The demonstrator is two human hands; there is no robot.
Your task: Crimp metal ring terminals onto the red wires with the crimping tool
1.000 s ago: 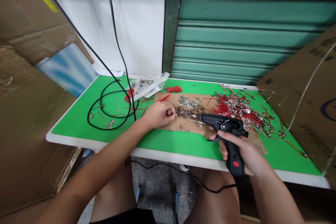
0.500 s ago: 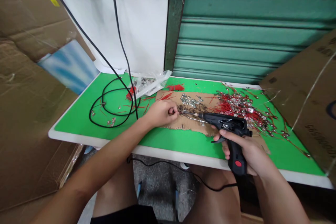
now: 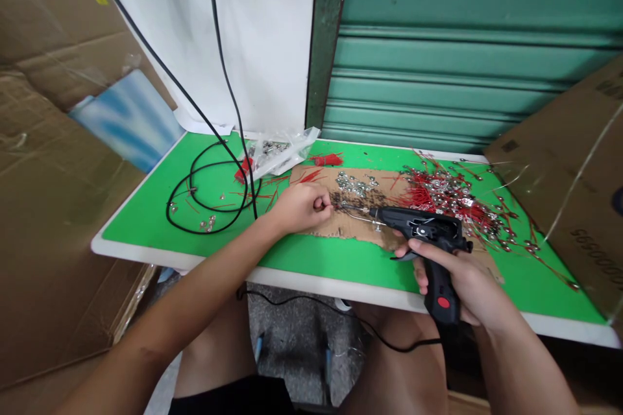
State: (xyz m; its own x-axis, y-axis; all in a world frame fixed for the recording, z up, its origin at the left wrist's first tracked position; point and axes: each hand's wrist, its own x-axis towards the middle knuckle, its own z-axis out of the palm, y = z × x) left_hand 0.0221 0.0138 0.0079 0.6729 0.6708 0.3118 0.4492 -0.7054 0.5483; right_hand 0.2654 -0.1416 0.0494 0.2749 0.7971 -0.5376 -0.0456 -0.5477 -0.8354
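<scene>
My right hand (image 3: 464, 282) is wrapped round the grip of a black soldering gun (image 3: 413, 224) with a red spot on its handle. Its metal tip points left, over a scorched patch of a cardboard sheet (image 3: 350, 231). Just left of that tip, my left hand (image 3: 305, 207) is closed in a pinch; what sits between its fingertips is too small to make out. Small silver metal pieces (image 3: 357, 185) lie on the cardboard behind the tip. On the right spreads a pile of red wires with silver ends (image 3: 448, 198).
A clear plastic bag (image 3: 282, 154) and a red wire bundle (image 3: 327, 160) lie at the back of the green tabletop (image 3: 146, 220). Black cable (image 3: 170, 211) loops on the left. Cardboard boxes (image 3: 43, 207) flank both sides, and a green shutter (image 3: 462, 65) stands behind.
Both hands and the soldering gun keep almost the same place. The view has shifted slightly.
</scene>
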